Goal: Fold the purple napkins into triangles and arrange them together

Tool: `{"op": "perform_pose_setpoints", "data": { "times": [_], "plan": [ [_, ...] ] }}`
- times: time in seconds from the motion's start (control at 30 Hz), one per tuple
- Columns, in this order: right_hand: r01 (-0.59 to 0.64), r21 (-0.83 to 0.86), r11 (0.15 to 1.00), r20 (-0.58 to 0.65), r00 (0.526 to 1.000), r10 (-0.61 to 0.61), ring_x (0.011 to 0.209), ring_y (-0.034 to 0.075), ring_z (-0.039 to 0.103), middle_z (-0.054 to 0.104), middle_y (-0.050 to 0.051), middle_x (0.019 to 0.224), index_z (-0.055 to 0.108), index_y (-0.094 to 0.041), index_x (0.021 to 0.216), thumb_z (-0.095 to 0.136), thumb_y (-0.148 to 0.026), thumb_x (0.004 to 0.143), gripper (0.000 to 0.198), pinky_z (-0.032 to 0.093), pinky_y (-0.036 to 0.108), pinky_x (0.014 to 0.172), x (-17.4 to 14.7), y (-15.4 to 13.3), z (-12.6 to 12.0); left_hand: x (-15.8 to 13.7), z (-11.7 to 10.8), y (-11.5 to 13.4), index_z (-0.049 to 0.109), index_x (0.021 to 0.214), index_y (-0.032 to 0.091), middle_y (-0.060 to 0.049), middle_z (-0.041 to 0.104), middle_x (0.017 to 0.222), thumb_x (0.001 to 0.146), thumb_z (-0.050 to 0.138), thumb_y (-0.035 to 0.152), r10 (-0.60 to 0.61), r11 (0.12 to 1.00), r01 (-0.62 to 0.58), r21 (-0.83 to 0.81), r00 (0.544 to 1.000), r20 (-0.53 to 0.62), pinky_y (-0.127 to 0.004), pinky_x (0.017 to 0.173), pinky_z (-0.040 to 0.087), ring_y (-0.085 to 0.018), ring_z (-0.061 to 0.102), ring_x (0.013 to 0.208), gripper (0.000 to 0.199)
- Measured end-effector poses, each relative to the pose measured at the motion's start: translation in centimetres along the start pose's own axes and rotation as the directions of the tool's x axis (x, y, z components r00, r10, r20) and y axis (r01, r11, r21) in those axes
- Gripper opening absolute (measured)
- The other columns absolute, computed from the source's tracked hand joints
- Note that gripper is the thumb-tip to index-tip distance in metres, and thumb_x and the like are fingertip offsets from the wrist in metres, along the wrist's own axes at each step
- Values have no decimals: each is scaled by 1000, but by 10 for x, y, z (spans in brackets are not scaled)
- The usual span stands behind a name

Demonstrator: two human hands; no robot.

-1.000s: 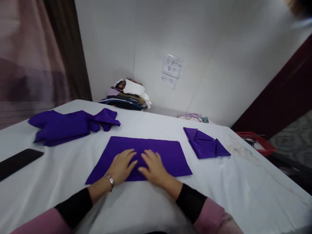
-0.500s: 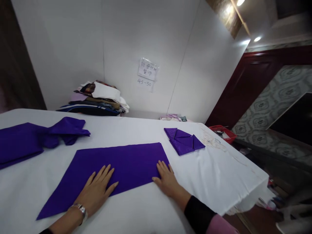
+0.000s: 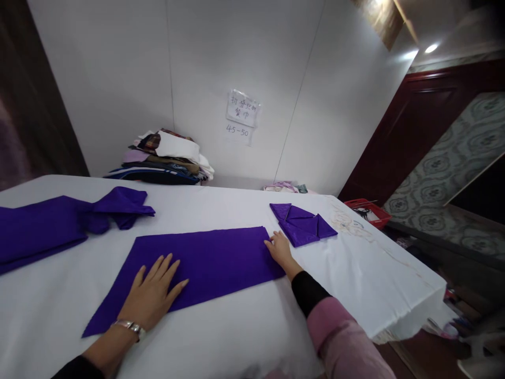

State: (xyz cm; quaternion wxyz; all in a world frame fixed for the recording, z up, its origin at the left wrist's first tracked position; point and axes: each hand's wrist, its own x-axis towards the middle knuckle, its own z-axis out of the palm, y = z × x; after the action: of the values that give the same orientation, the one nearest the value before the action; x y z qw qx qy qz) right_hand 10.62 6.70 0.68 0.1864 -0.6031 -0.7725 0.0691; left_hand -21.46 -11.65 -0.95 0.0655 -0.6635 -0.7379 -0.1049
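A purple cloth napkin [image 3: 221,263], folded into a long flat panel with slanted ends, lies in front of me. My left hand [image 3: 152,296] rests flat on its left part, fingers spread, a bracelet at the wrist. At the napkin's right edge, near the far corner, my right hand [image 3: 281,249] has its fingers bent together on the cloth in what looks like a pinch. Just beyond that hand lies a second purple napkin [image 3: 302,225], folded into a pointed shape. More purple cloth [image 3: 43,226], partly bunched, lies at the left.
A white tablecloth [image 3: 221,342] covers the table. At the back, against the wall, sits a stack of folded clothes [image 3: 165,158]; a small pile of cloth [image 3: 284,187] is farther right. A red basket [image 3: 369,213] stands past the table's right end. A handwritten sign [image 3: 242,109] hangs on the wall.
My right hand has moved away from me along the napkin's right edge, from lying flat to bent fingers at the far corner. The left hand stays flat on the cloth. The view has shifted slightly.
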Motion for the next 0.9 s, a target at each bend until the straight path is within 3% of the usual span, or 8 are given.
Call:
{"op": "perform_pose_setpoints", "data": {
  "times": [0.33, 0.53, 0.77, 0.9],
  "plan": [
    [-104, -4, 995, -46, 994, 104, 128, 29, 32, 49, 14, 131, 64, -16, 83, 53, -25, 82, 15, 27, 39, 99, 15, -4, 25, -1, 2, -7, 43, 133, 13, -11, 33, 144, 79, 33, 51, -96, 995, 95, 15, 979, 179, -52, 108, 14, -29, 22, 135, 67],
    [-102, 10, 995, -71, 992, 103, 131, 28, 28, 47, 13, 133, 63, -15, 93, 51, -29, 84, 21, 24, 39, 101, 21, -2, 26, -1, 5, -9, 42, 134, 12, -12, 32, 145, 78, 33, 51, -85, 996, 86, -2, 980, 179, -53, 107, 15, -30, 21, 136, 68],
    [-92, 21, 996, -52, 994, 93, 133, 28, 25, 43, 13, 136, 64, -15, 88, 49, -21, 83, 17, 22, 41, 103, 23, -10, 23, -3, 11, -14, 44, 132, 12, -12, 34, 144, 78, 33, 50, -80, 995, 87, -40, 986, 143, -54, 107, 17, -30, 24, 135, 67],
    [-105, 20, 994, -62, 992, 106, 132, 27, 26, 44, 13, 136, 64, -15, 90, 46, -19, 82, 19, 23, 41, 103, 22, -14, 21, -5, 30, -32, 57, 121, 22, -10, 42, 139, 77, 36, 45, -4, 998, 9, -63, 997, 78, -55, 106, 18, -31, 26, 134, 55]
  ]
}}
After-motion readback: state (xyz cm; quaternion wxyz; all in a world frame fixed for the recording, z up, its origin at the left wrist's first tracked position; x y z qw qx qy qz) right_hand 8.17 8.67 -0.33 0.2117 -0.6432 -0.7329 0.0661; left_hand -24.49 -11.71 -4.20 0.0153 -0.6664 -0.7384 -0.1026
